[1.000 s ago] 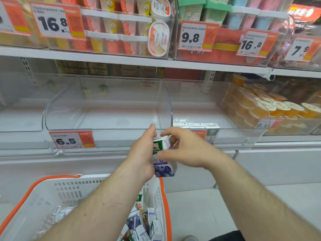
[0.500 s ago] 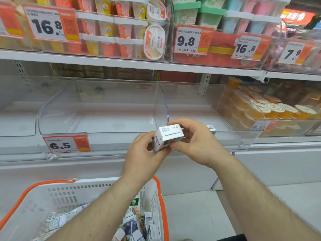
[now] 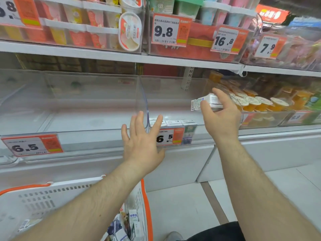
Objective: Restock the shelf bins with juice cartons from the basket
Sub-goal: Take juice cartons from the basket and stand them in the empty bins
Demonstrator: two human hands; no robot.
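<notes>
- The juice carton (image 3: 211,101) is a small white box with printed panels and a barcode strip at its left end, blurred; it lies tilted on its side, right of centre in the frame, above the right clear bin (image 3: 173,101).
- The right hand (image 3: 221,117) grips it, thumb under the near side and fingers curled over the far side.
- The left hand (image 3: 142,138) is at centre frame with fingers straight and spread, holding nothing, in front of the clear divider (image 3: 145,108) between the two bins.
- Three cartons (image 3: 173,122) stand in a row at the right bin's front wall, behind a 6.5 price tag (image 3: 169,137).
- The left clear bin (image 3: 78,105) carries another 6.5 tag (image 3: 33,146), at left.
- A white basket (image 3: 52,193) with an orange rim sits at lower left, more cartons (image 3: 128,225) heaped inside.
- Orange jelly cups (image 3: 257,101) fill the bin just right of the held carton.
- The upper shelf (image 3: 104,54) bears tubs and tags reading 9.8, 16.8 and 7.9.
</notes>
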